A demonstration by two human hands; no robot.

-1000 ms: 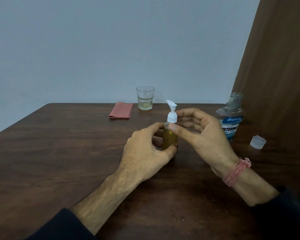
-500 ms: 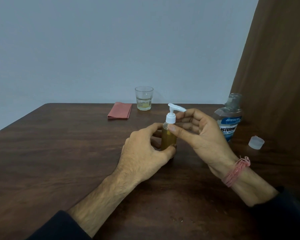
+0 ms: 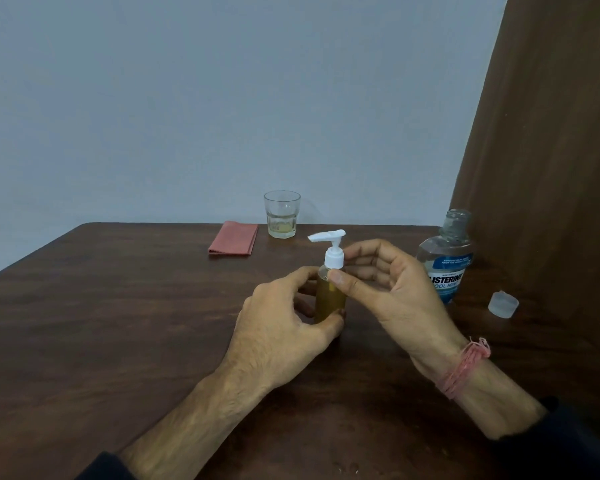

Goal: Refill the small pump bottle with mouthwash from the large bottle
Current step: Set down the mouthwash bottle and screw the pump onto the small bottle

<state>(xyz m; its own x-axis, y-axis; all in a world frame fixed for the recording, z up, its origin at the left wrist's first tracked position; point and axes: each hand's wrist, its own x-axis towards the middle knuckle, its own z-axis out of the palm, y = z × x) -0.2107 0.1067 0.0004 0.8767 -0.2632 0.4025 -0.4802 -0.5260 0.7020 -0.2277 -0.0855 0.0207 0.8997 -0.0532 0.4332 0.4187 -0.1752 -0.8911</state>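
Screwing the pump top (image 3: 334, 255) onto the filled small pump bottle (image 3: 329, 299), our left hand (image 3: 284, 327) grips its body, right hand (image 3: 388, 289) pinches the collar; large bottle (image 3: 445, 261) uncapped

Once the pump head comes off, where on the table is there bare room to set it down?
Bare table left of the left hand, in front of the red cloth. Crowded on the right: mouthwash bottle and its cap beside the right hand.

large bottle (image 3: 445, 268) | blue label | reads "LISTERINE" and "COOL MINT" | smaller print unreadable
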